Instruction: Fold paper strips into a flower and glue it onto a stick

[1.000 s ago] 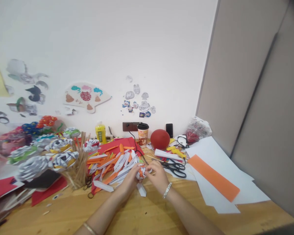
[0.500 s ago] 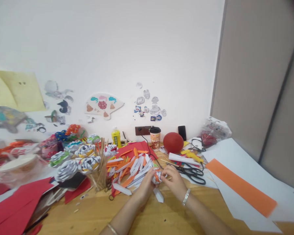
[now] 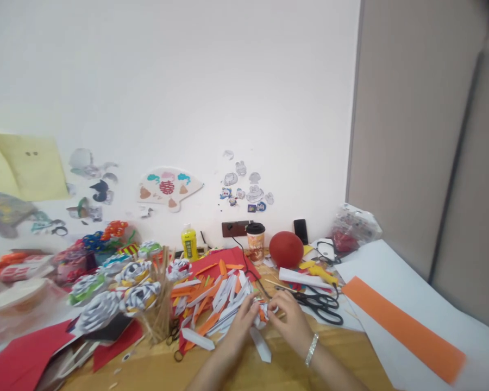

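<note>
Between my two hands is a small paper flower (image 3: 263, 315) of orange and white folded pieces, partly hidden by the fingers. My left hand (image 3: 243, 321) is closed on its left side. From the right, my right hand (image 3: 290, 317) pinches it with thumb and fingertips, a silvery bracelet on that wrist. Just below, a white folded paper strip (image 3: 261, 345) slants down; I cannot tell if it is attached or lies on the table. Beyond my left hand spreads a pile of orange and white folded strips (image 3: 212, 296).
Black scissors (image 3: 324, 307), a yellow glue gun (image 3: 324, 273) and a red balloon (image 3: 286, 250) lie to the right. Behind stand a lidded paper cup (image 3: 255, 243) and a yellow bottle (image 3: 189, 243). Paper roses (image 3: 100, 310) and thin sticks (image 3: 161, 296) are left; an orange sheet (image 3: 403, 328) lies right.
The view has tilted up slightly, so everything sits lower in the picture. Both hands stay at the paper flower, and the white strip below shows more of its length.
</note>
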Motion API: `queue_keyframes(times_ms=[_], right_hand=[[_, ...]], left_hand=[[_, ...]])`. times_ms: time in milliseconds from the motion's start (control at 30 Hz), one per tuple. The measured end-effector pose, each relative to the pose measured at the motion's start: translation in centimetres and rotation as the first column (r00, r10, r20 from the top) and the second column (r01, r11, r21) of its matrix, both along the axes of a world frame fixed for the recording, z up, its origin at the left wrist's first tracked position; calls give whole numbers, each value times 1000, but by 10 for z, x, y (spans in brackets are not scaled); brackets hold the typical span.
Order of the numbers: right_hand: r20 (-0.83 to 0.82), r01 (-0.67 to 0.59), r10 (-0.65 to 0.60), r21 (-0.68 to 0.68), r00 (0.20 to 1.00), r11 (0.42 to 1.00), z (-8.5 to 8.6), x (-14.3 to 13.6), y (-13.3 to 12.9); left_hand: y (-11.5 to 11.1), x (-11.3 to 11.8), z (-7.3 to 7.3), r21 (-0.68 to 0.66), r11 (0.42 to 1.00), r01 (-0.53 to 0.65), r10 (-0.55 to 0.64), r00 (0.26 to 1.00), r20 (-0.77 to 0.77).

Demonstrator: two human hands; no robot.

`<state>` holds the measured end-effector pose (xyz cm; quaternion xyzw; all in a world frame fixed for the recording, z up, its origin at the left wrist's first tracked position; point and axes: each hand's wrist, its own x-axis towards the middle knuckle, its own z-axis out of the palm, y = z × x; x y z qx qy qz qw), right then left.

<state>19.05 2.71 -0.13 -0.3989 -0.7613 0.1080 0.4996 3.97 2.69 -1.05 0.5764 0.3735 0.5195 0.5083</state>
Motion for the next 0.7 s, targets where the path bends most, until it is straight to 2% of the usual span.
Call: queue_keyframes(times_ms=[67,133,233,333,400,600,700], right_hand=[[2,37,-37,-42,999,998,0,1,1],[4,70,-69,-96,998,993,-1,1,3],[10,77,-77,-155,997,985,-5,0,5],[19,52,-50,-161,999,986,-8,-1,6],[-3,61,-63,-174,998,983,-8,0,7],[-6,149,-153,-177,988,973,-8,8,15],[12,154,-154,-166,988,974,-9,11,18]], left_hand=[[3,-5,-3,68,997,24,-17,994,-105],[6,-8,-7,173,979,106,-49,951,-306],[9,-6,-14,281,956,85,77,851,-520],[11,-4,-17,359,933,4,223,777,-589],[12,-5,-19,425,905,-4,287,743,-604],[22,-13,-35,512,858,30,393,602,-695],[24,-15,-41,548,836,35,438,560,-704]])
